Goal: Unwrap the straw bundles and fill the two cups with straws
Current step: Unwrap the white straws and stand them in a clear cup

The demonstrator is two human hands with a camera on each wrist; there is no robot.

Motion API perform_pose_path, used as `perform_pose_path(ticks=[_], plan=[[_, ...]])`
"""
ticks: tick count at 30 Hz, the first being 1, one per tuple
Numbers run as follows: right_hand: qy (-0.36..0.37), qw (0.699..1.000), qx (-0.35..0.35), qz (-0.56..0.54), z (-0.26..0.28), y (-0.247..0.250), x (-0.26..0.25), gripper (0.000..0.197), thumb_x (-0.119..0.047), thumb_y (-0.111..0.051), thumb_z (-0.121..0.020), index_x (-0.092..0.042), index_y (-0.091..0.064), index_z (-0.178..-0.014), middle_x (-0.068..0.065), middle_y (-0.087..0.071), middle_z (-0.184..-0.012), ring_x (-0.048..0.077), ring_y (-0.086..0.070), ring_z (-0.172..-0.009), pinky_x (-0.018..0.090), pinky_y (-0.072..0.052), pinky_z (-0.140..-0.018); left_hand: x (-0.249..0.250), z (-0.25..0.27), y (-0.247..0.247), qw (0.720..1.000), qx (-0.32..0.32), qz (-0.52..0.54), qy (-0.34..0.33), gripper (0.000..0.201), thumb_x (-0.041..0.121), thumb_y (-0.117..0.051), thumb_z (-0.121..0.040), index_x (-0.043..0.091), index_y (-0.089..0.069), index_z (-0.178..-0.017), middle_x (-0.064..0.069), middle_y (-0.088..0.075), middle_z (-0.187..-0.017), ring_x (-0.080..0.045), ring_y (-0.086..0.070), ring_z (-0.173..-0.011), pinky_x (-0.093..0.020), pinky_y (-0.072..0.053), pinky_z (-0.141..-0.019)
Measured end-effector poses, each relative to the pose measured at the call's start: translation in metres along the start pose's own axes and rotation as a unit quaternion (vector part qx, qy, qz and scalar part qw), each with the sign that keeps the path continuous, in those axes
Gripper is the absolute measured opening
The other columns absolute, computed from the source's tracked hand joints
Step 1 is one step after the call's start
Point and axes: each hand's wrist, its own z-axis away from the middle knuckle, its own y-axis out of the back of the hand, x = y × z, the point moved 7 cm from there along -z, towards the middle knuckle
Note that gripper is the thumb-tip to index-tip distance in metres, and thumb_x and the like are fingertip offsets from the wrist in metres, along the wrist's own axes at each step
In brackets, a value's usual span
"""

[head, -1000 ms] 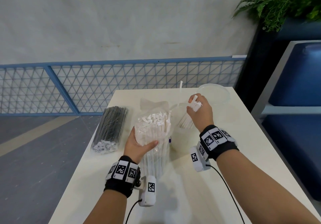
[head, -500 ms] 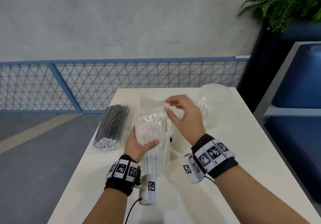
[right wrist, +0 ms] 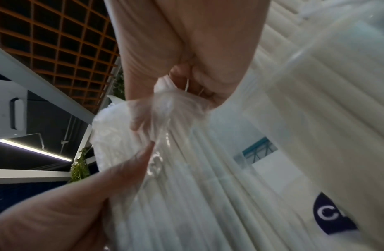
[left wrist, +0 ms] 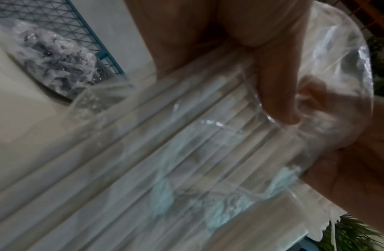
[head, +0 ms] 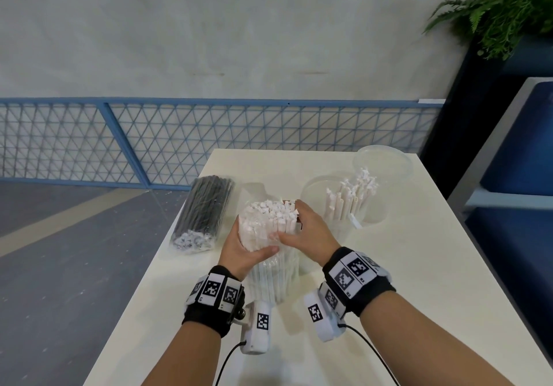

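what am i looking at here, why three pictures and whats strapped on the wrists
A person is working with bare hands; the bands carry small cameras. The wide picture comes from a head camera, the two close, blurry ones from each wrist, looking along the fingers. On the pale table lie a wrapped bundle of black straws and two clear cups: the nearer cup holds some white straws, the far cup looks empty. The left hand grips an upright plastic-wrapped bundle of white straws; the right hand grasps straws at its open top.
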Motion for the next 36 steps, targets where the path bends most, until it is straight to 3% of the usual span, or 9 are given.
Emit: perform_pose_path(ticks=[5, 10, 13, 16, 23, 28, 31, 34, 36], plan=[[-0.015, 0.997, 0.043, -0.069, 0.007, -0.005, 0.007, 0.041, -0.022, -0.077, -0.073, -0.017, -0.053, -0.106, 0.011, -0.060, -0.111, 0.022, -0.060, -0.104, 0.036, -0.049, -0.093, -0.002, -0.001, -0.002, 1.000, -0.008, 0.000, -0.004, 0.073, -0.011, -0.079, -0.060, 0.012, -0.049, -0.121, -0.009, -0.065, -0.114, -0.018, -0.065, -0.106, -0.028, -0.055, -0.085], [-0.018, 0.984, 0.113, -0.134, 0.013, -0.006, 0.009, 0.026, -0.033, -0.070, -0.077, -0.039, -0.051, -0.094, 0.007, -0.064, -0.108, 0.019, -0.061, -0.104, 0.033, -0.049, -0.092, 0.000, -0.002, -0.004, 1.000, 0.000, -0.017, -0.017, 0.070, -0.011, -0.078, -0.062, 0.009, -0.049, -0.123, -0.004, -0.066, -0.112, -0.009, -0.066, -0.102, -0.019, -0.054, -0.081], [-0.021, 0.972, 0.151, -0.176, 0.013, 0.004, 0.002, 0.020, -0.023, -0.067, -0.083, -0.028, -0.056, -0.099, -0.002, -0.065, -0.100, 0.006, -0.062, -0.094, 0.015, -0.049, -0.082, -0.001, -0.002, -0.005, 1.000, 0.004, -0.024, -0.012, 0.070, -0.007, -0.080, -0.061, 0.012, -0.050, -0.121, -0.001, -0.066, -0.110, -0.007, -0.065, -0.101, -0.018, -0.054, -0.079], [-0.002, 0.959, 0.173, -0.225, 0.010, 0.020, -0.012, 0.021, -0.020, -0.065, -0.084, -0.018, -0.062, -0.105, -0.011, -0.067, -0.097, -0.006, -0.063, -0.090, 0.010, -0.048, -0.080, -0.004, -0.004, -0.005, 0.999, 0.010, -0.039, -0.003, 0.070, 0.000, -0.082, -0.061, 0.015, -0.050, -0.121, -0.001, -0.066, -0.111, -0.013, -0.063, -0.106, -0.026, -0.053, -0.088], [0.036, 0.940, 0.224, -0.254, 0.005, 0.059, -0.040, 0.024, -0.020, -0.063, -0.087, 0.003, -0.066, -0.096, 0.001, -0.072, -0.089, 0.004, -0.066, -0.088, 0.010, -0.047, -0.080, -0.007, -0.007, -0.004, 0.997, 0.023, -0.070, 0.014, 0.072, 0.008, -0.086, -0.059, 0.011, -0.052, -0.123, -0.004, -0.066, -0.111, -0.019, -0.062, -0.109, -0.037, -0.050, -0.095], [0.033, 0.934, 0.231, -0.270, 0.004, 0.075, -0.043, 0.026, -0.015, -0.064, -0.086, 0.010, -0.061, -0.091, 0.007, -0.067, -0.084, 0.010, -0.065, -0.084, 0.016, -0.048, -0.082, -0.006, -0.007, -0.005, 0.996, 0.031, -0.085, 0.014, 0.072, 0.011, -0.086, -0.059, 0.012, -0.052, -0.122, -0.004, -0.066, -0.112, -0.019, -0.061, -0.108, -0.039, -0.049, -0.097], [-0.017, 0.947, 0.164, -0.276, -0.001, 0.068, -0.035, 0.017, -0.010, -0.075, -0.075, -0.012, -0.067, -0.090, 0.002, -0.071, -0.093, 0.011, -0.068, -0.090, 0.025, -0.053, -0.085, -0.003, -0.007, -0.003, 0.995, 0.040, -0.089, 0.004, 0.073, 0.010, -0.086, -0.059, 0.012, -0.052, -0.123, -0.004, -0.065, -0.114, -0.019, -0.060, -0.110, -0.033, -0.049, -0.095], [-0.057, 0.957, 0.139, -0.249, -0.004, 0.064, -0.024, 0.043, -0.026, -0.083, -0.065, -0.010, -0.065, -0.101, 0.006, -0.071, -0.102, 0.017, -0.067, -0.098, 0.040, -0.052, -0.094, -0.002, -0.006, -0.002, 0.995, 0.047, -0.087, 0.002, 0.071, 0.007, -0.084, -0.061, 0.011, -0.051, -0.124, -0.005, -0.064, -0.114, -0.019, -0.059, -0.110, -0.023, -0.048, -0.088], [-0.069, 0.954, 0.141, -0.257, -0.003, 0.061, -0.023, 0.061, -0.034, -0.083, -0.062, -0.005, -0.060, -0.110, 0.008, -0.069, -0.109, 0.020, -0.065, -0.103, 0.045, -0.049, -0.097, -0.001, -0.005, -0.003, 0.995, 0.047, -0.088, 0.002, 0.070, 0.007, -0.084, -0.061, 0.012, -0.052, -0.123, -0.005, -0.064, -0.115, -0.020, -0.059, -0.111, -0.031, -0.049, -0.093]])
